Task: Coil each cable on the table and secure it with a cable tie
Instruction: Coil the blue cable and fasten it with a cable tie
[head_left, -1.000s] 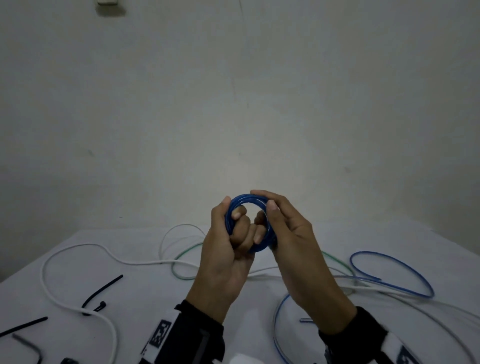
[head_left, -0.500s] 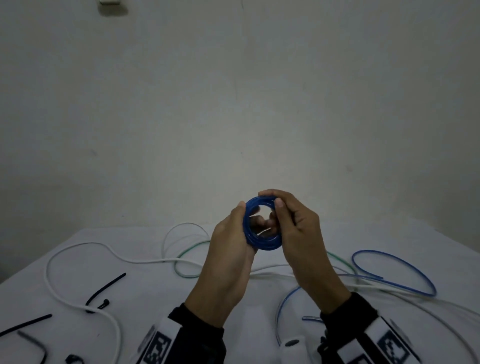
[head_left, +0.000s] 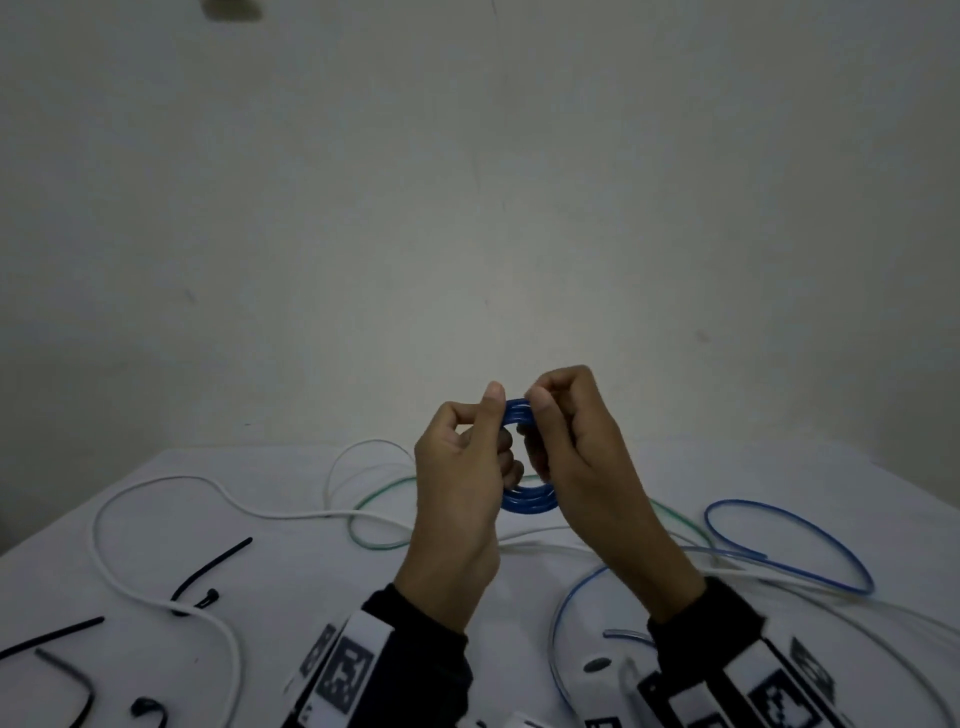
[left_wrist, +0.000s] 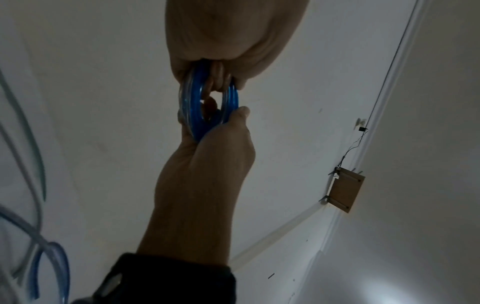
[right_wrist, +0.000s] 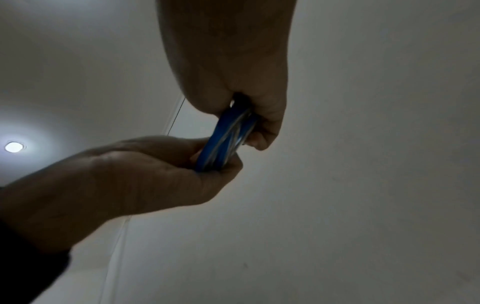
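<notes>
Both hands, left hand (head_left: 457, 483) and right hand (head_left: 582, 467), pinching one blue coil (head_left: 527, 503).

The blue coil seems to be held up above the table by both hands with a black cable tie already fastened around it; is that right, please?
Not quite. Both the left hand and the right hand do hold the blue coil above the table, but no tie is around it. The head view shows the black cable ties lying loose on the table.
</notes>
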